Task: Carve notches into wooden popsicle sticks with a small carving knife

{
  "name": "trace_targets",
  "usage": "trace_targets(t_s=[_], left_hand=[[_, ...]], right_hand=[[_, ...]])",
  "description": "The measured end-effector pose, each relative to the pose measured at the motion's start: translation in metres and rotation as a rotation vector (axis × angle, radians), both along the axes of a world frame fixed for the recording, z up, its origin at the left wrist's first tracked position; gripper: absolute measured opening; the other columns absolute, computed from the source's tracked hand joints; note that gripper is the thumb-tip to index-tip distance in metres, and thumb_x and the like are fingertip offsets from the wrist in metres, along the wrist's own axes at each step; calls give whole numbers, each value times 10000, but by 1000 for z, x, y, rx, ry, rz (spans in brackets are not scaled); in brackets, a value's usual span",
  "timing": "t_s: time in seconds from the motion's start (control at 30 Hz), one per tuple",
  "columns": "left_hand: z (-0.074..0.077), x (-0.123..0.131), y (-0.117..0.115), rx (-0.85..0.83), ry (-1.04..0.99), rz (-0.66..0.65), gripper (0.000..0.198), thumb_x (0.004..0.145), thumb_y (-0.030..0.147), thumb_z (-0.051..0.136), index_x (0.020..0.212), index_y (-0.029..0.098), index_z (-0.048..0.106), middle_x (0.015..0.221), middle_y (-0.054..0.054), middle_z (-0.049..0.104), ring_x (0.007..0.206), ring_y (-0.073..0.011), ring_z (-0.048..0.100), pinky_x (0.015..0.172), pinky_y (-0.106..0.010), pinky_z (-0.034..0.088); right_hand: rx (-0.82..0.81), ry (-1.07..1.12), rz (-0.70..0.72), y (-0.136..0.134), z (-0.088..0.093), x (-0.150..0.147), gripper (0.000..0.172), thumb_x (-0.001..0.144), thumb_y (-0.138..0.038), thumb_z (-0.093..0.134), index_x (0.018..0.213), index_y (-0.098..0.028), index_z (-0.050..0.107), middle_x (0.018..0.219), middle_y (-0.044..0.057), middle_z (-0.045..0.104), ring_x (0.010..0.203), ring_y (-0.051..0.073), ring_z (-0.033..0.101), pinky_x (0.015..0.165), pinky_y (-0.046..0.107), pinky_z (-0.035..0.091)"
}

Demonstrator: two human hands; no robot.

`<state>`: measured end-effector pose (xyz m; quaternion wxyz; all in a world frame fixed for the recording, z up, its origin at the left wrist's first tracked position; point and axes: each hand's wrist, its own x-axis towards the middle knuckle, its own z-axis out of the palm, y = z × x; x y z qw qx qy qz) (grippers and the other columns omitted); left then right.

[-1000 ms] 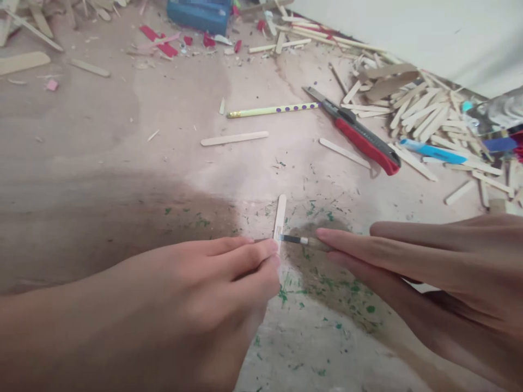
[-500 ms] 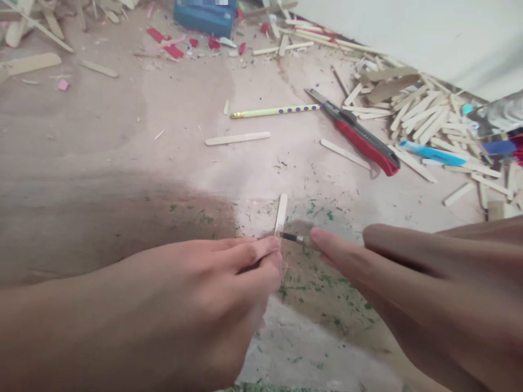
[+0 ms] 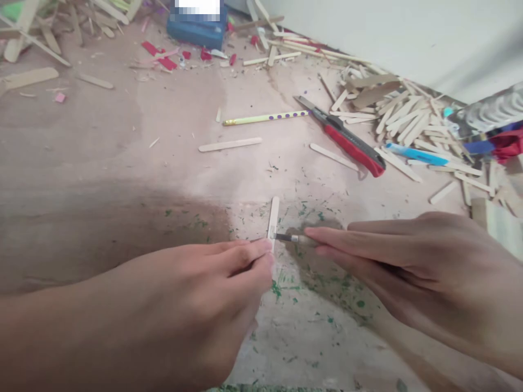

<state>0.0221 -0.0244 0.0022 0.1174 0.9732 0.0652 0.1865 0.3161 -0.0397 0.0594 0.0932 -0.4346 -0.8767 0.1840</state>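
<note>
One surface (image 3: 102, 141): pale, brownish and worn, filling most of the frame, with broad shadow across the left middle and green flecks strewn over the lower centre.
Wall (image 3: 388, 32): plain off-white, crossing the upper right on a slant, debris gathered along its foot.
Craft stick (image 3: 274, 212): lower centre, pointing up the frame, with a small marked patch partway along.
Left hand (image 3: 192, 288): enters from the lower left; narrow grip, fingertips closed on the near part of the craft stick.
Right hand (image 3: 412, 267): enters from the lower right; narrow grip, holding a slim tool (image 3: 292, 238), its dark tip at the right edge of the craft stick.
Upper left: jumbled wood pieces (image 3: 49, 32).
Top centre: blue box (image 3: 196, 32), with red scraps (image 3: 159, 54) to its lower left.
Upper middle: yellow pencil (image 3: 265, 118) with purple dots, its right end meeting a red and black utility knife (image 3: 347, 136); a loose stick (image 3: 231, 145) lies below the pencil.
Right side: heap of sticks (image 3: 402, 117), blue pen (image 3: 417, 154) just below it, and a ribbed, shiny object (image 3: 490, 111) too blurred to identify.
</note>
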Motion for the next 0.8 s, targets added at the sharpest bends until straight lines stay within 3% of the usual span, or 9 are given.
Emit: trace_targets(t_s=[0.17,0.3,0.4,0.57,0.8], left_hand=[[2,-1,4,16,12,-15,287,1027,165,587,1098,135,863,1304,-140,777,1314,-298,670,1281,-401,469],[3,0,6,20,-29,9,366,1071,121,487,1115,121,851,1343,-135,768,1301,-284,680,1213,-399,527],[2,3,8,0,-34,25,317,1103,182,523,1122,128,835,1349,-125,762,1285,-293,684,1123,-418,582],[-1,6,11,114,41,-8,346,1128,309,568,1320,80,743,1327,-134,733,1231,-289,667,1010,-429,580],[2,0,24,99,11,16,329,1110,116,483,1373,98,678,1274,-97,738,1185,-234,652,1018,-393,510]], right_hand=[[42,-35,5,-2,1,3,232,1135,-266,530,1208,-275,750,821,-55,765,569,78,667,526,274,421],[78,-20,-25,-7,-3,6,223,1127,-292,549,1198,-266,758,913,-26,819,638,122,737,536,285,470],[85,-8,-50,-9,-9,6,222,1114,-280,582,1252,-266,755,1005,-7,846,730,150,790,562,276,529],[95,75,-98,-8,-22,2,244,1100,-252,593,1215,-207,804,950,29,854,702,159,792,569,267,580],[213,229,-139,-3,-47,4,242,1064,-220,654,1251,-189,805,1055,60,866,779,187,828,629,278,650]])
